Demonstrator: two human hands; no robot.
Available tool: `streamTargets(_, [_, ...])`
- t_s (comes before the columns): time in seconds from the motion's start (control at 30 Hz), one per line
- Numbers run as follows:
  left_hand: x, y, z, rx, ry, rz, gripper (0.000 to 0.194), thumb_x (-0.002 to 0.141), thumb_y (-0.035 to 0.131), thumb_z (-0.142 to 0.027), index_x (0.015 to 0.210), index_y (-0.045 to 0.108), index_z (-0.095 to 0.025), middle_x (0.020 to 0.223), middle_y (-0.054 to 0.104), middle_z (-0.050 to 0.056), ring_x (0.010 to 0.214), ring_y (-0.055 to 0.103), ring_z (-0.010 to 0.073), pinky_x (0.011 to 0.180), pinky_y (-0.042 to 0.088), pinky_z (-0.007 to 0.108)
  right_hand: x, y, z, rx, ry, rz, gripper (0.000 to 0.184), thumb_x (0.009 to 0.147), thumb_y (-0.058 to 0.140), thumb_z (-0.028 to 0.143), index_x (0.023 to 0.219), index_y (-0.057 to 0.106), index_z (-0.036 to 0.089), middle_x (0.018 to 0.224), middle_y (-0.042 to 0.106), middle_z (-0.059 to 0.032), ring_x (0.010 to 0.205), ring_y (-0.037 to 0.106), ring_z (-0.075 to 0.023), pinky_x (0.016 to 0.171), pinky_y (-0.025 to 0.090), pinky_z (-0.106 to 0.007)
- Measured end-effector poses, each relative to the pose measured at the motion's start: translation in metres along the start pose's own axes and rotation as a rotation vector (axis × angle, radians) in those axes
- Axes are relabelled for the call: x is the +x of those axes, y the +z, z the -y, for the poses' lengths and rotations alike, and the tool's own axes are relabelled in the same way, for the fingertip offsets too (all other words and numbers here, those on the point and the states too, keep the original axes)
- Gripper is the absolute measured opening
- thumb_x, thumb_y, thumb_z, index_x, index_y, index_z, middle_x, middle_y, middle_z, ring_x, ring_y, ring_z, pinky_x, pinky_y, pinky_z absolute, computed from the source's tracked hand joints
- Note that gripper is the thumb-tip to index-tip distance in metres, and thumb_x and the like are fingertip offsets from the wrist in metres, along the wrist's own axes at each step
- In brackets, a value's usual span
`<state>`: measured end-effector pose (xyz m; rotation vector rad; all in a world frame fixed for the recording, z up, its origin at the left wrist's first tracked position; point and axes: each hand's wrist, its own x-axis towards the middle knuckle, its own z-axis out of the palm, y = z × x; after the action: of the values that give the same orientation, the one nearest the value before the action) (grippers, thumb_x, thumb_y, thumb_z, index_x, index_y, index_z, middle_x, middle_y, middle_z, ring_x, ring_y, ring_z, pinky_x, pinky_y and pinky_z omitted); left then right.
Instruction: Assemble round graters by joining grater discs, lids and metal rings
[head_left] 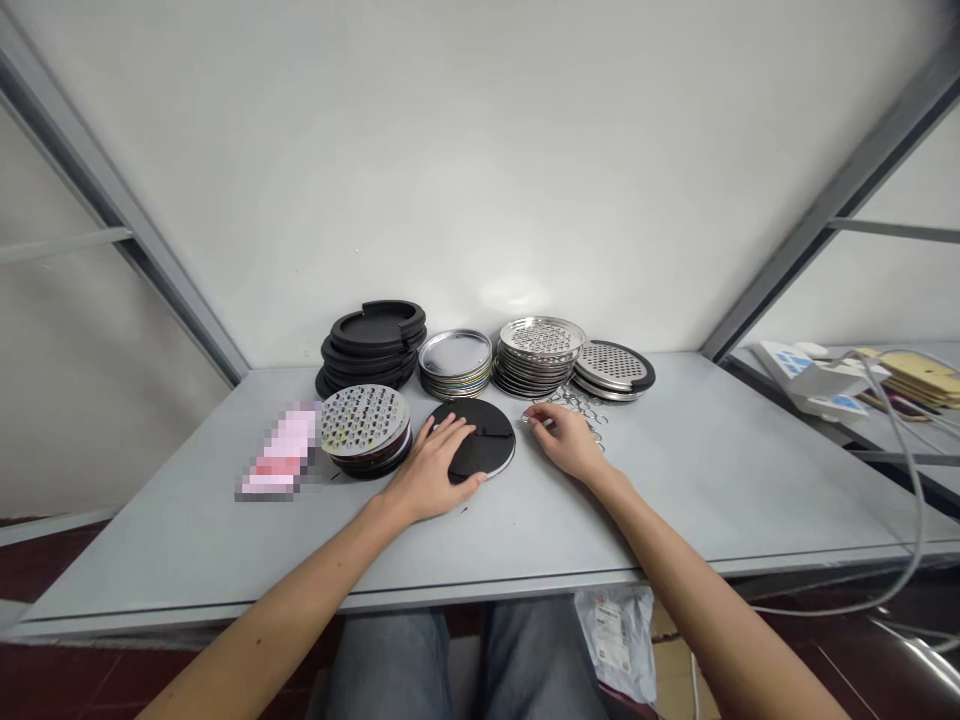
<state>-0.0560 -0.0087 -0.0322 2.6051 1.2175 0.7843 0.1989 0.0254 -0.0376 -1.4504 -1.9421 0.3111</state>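
Note:
My left hand (433, 465) lies spread over the left side of a round black disc (487, 455), its fingertips resting on the top. The disc has a slot across it and a pale rim showing below. To its right, my right hand (566, 440) pinches what looks like a small metal ring (525, 418) between thumb and forefinger. Loose small metal rings (589, 405) are scattered just behind that hand. Left of my left hand stands a stack topped by a perforated metal grater disc (365, 420), with dark discs under it.
Along the wall stand black ring-shaped bases (375, 345), plain metal lids (456, 355), perforated metal discs (540, 345) and black-edged grater discs (613, 368). A blurred pink item (281, 450) lies left on the grey table (712, 480). A white cable (911, 500) hangs at right.

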Motion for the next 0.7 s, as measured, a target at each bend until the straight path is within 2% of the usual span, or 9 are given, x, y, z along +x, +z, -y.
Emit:
streamTargets(0.37, [0.0011, -0.0045, -0.003, 0.037, -0.018, 0.02, 0.053, 0.08, 0.06, -0.042, 0.127, 0.051, -0.017, 0.139, 0.049, 0.012, 0.135, 0.036, 0.0274, 0.115, 0.022, 0.049, -0.0012, -0.001, 0.0017, -0.018, -0.003, 0.02, 0.017, 0.082, 0.051, 0.02, 0.092, 0.065, 0.02, 0.088, 0.07, -0.0041, 0.083, 0.064, -0.0192, 0.074, 0.046, -0.029])
streamTargets(0.7, [0.001, -0.0018, -0.0007, 0.056, -0.019, 0.003, 0.057, 0.079, 0.061, -0.046, 0.125, 0.052, -0.016, 0.138, 0.05, 0.012, 0.134, 0.039, 0.026, 0.115, 0.024, 0.046, -0.0011, -0.0008, 0.004, -0.012, -0.025, 0.034, 0.018, 0.082, 0.051, 0.02, 0.093, 0.065, 0.019, 0.087, 0.071, -0.0045, 0.079, 0.064, -0.0186, 0.074, 0.046, -0.029])
